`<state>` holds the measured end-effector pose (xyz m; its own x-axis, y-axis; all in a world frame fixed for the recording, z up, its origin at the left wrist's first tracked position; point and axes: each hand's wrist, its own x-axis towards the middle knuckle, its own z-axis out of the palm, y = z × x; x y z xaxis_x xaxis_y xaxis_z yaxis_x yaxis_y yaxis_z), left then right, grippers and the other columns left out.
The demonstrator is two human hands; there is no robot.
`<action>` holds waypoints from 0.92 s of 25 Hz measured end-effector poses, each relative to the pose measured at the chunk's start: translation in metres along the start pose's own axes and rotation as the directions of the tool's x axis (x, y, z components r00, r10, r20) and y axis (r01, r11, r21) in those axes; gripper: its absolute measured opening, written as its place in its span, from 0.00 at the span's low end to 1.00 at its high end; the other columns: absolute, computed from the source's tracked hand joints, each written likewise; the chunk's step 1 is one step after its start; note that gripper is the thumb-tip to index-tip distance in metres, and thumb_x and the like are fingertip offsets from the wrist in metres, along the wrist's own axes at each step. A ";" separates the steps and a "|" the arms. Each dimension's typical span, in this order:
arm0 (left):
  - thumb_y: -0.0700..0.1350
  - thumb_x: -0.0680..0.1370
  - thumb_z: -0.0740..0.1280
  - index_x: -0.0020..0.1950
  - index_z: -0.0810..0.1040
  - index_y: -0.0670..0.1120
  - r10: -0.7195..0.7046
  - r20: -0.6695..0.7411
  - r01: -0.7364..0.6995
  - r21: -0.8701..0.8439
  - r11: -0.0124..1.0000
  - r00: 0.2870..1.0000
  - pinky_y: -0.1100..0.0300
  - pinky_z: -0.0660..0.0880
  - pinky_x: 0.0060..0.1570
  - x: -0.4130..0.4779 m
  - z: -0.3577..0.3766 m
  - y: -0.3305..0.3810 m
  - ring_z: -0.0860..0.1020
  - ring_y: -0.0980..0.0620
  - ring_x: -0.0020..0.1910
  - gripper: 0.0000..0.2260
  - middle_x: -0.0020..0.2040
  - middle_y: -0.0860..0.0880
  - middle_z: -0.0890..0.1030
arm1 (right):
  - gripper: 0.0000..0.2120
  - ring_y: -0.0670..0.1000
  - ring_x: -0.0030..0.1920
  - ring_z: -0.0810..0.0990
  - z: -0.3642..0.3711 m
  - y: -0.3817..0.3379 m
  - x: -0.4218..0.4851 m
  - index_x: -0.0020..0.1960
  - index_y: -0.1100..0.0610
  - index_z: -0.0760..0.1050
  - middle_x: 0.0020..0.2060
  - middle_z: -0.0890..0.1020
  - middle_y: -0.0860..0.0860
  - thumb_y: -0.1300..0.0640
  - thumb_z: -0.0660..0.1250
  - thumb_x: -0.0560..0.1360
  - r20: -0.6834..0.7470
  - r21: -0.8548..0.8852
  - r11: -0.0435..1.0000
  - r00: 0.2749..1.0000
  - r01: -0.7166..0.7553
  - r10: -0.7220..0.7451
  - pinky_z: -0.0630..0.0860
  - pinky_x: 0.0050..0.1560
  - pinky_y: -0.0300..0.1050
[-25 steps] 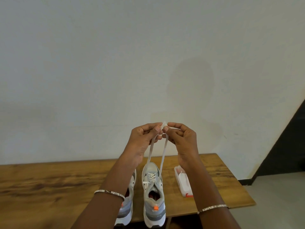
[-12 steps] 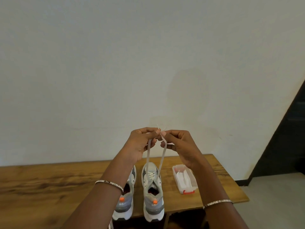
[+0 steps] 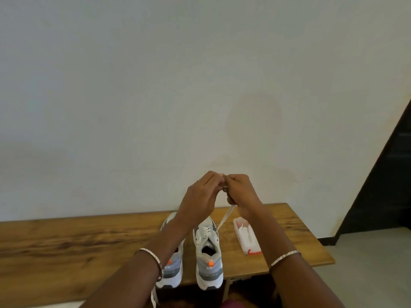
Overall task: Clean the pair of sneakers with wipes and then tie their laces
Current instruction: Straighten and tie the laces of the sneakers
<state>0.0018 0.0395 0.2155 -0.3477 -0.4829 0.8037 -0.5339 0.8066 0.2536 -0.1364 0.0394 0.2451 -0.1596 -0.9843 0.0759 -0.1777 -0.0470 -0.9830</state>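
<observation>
Your left hand [image 3: 200, 197] and right hand [image 3: 242, 196] have closed in until their fingertips meet, both curled and pinching the lace [image 3: 224, 218] ends. Half a second ago two strands hung apart; now only one shows, running taut down to the right-side sneaker [image 3: 209, 252] on the table [image 3: 66, 241]. I judge the first crossing is starting. The second sneaker [image 3: 172, 270] stands just beside it, the wipes box [image 3: 246, 238] near on the right.
</observation>
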 end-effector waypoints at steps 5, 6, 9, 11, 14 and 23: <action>0.33 0.78 0.64 0.54 0.81 0.45 0.400 0.196 -0.445 0.428 0.787 0.896 0.61 0.70 0.25 -0.010 -0.004 -0.023 0.72 0.52 0.30 0.11 0.46 0.48 0.82 | 0.13 0.47 0.22 0.60 -0.008 -0.005 0.013 0.33 0.61 0.73 0.21 0.70 0.51 0.61 0.68 0.76 0.164 -0.053 0.931 0.917 -0.361 0.365 0.59 0.23 0.39; 0.33 0.78 0.62 0.54 0.81 0.45 0.423 0.247 -0.490 0.453 0.745 0.872 0.61 0.68 0.25 -0.012 -0.004 -0.025 0.70 0.52 0.28 0.12 0.45 0.48 0.81 | 0.14 0.47 0.22 0.60 -0.008 -0.003 0.015 0.34 0.61 0.74 0.21 0.69 0.51 0.60 0.69 0.77 0.174 -0.087 0.930 0.914 -0.356 0.366 0.60 0.23 0.39; 0.33 0.76 0.57 0.56 0.77 0.45 0.255 0.281 -0.360 0.438 0.824 0.925 0.61 0.64 0.24 -0.007 -0.008 -0.018 0.70 0.51 0.27 0.14 0.46 0.48 0.82 | 0.13 0.47 0.23 0.64 -0.012 -0.002 0.014 0.39 0.62 0.75 0.25 0.76 0.53 0.55 0.69 0.78 0.244 -0.063 0.962 0.931 -0.265 0.273 0.62 0.24 0.39; 0.34 0.78 0.58 0.55 0.73 0.47 -0.087 0.215 0.009 0.341 0.940 0.973 0.59 0.65 0.28 0.005 -0.012 -0.010 0.72 0.52 0.30 0.11 0.43 0.52 0.80 | 0.19 0.47 0.27 0.71 -0.022 -0.005 0.009 0.40 0.61 0.76 0.34 0.84 0.56 0.46 0.66 0.79 0.313 -0.040 0.992 0.941 -0.122 0.128 0.67 0.28 0.39; 0.39 0.80 0.64 0.48 0.72 0.47 -0.500 0.296 0.530 -0.027 0.848 0.814 0.57 0.70 0.35 0.024 -0.020 -0.014 0.76 0.52 0.36 0.04 0.40 0.53 0.79 | 0.28 0.49 0.40 0.82 -0.033 -0.007 0.000 0.44 0.61 0.83 0.44 0.87 0.53 0.37 0.61 0.78 0.417 -0.165 0.980 0.908 0.114 -0.035 0.78 0.41 0.41; 0.39 0.82 0.64 0.46 0.76 0.45 -0.631 0.494 0.773 -0.563 0.291 0.598 0.54 0.75 0.49 0.050 -0.037 -0.013 0.81 0.52 0.47 0.06 0.52 0.46 0.84 | 0.18 0.50 0.57 0.81 -0.020 -0.003 0.006 0.42 0.64 0.80 0.50 0.85 0.51 0.54 0.61 0.83 0.359 0.026 0.963 0.897 0.268 -0.259 0.77 0.58 0.53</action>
<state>0.0201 0.0173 0.2727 -0.2515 -0.9663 0.0542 0.0096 0.0535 0.9985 -0.1563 0.0369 0.2515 0.2512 -0.9316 0.2627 -0.1884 -0.3133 -0.9308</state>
